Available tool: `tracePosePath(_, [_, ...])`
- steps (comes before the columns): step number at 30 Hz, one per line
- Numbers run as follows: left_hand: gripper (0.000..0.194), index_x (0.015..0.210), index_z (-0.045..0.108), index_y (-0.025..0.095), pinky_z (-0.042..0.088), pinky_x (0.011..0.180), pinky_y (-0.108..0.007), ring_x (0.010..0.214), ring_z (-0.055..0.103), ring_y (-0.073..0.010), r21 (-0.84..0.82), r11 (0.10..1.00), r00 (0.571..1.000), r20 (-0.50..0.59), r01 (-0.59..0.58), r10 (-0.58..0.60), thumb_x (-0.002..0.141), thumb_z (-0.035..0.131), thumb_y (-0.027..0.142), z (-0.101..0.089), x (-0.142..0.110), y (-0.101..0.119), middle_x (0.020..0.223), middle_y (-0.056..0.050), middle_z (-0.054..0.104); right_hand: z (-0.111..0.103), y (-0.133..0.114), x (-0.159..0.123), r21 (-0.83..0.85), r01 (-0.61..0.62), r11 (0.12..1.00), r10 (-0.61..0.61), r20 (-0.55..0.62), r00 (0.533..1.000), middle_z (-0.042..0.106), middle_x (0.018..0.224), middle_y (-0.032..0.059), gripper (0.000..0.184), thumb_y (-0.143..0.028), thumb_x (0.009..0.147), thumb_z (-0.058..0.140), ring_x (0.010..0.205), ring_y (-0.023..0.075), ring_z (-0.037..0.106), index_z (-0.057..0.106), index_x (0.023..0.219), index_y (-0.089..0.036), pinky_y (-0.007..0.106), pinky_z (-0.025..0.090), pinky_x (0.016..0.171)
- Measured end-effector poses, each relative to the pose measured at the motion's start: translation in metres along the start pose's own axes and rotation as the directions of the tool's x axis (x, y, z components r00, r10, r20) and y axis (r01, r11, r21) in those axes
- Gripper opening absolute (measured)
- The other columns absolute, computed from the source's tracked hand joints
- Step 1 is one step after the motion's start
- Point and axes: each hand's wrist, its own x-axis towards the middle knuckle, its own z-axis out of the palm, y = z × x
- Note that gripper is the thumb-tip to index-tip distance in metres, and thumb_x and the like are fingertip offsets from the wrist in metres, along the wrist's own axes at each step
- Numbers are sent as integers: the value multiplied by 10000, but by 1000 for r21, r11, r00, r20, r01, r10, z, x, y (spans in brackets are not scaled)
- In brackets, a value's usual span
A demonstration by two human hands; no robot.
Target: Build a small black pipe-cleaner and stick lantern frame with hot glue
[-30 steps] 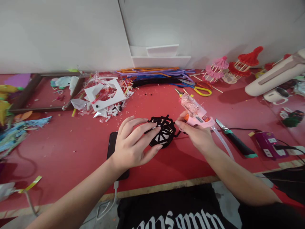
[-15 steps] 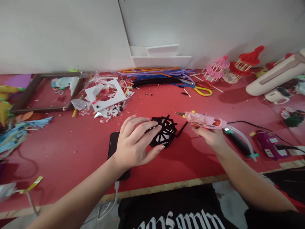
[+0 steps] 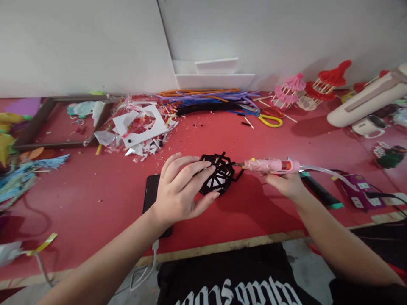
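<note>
A black, web-like craft frame of thin fuzzy strips sits on the red table, with white showing through its gaps. My left hand grips its left side, fingers over the top and thumb at the near edge. In my right hand is a pink hot glue gun, its nozzle at the right edge of the black frame. A clear glue stick trails from the gun's back. One loose black strip end juts from the frame's right side, beneath the nozzle.
A phone on a white cable lies beside my left wrist. Farther back are white scraps, pipe cleaners and yellow-handled scissors. To the right are a green-and-black tool, a purple power socket and a mug.
My right hand has brought the glue gun left and slightly down, so its nozzle now reaches the frame's right edge. The glue stick has swung upward. My left hand stays in place.
</note>
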Motion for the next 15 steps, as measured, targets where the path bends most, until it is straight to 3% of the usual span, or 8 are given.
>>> tracePosePath(6, [451,1237,653,196,457,1005,-558,1046,638,-330,-2,1000,1000,-1,14,-14,835,691,398,-1,0,-1,1101,-115,749,0,-7,2,-19,18,1000,-17,22,1000,651,661,14,122,-215,638,575,738,232,641,686,672,-252,339,507,633])
tracePosePath(15, [474,1283,646,280,432,1036,-552,1051,642,-317,4,1000,1000,-8,4,-4,833,699,415,1,-1,-1,1115,-76,750,0,-3,2,-7,19,1000,-19,32,999,697,719,24,134,-227,650,590,694,224,640,711,702,-250,361,520,642])
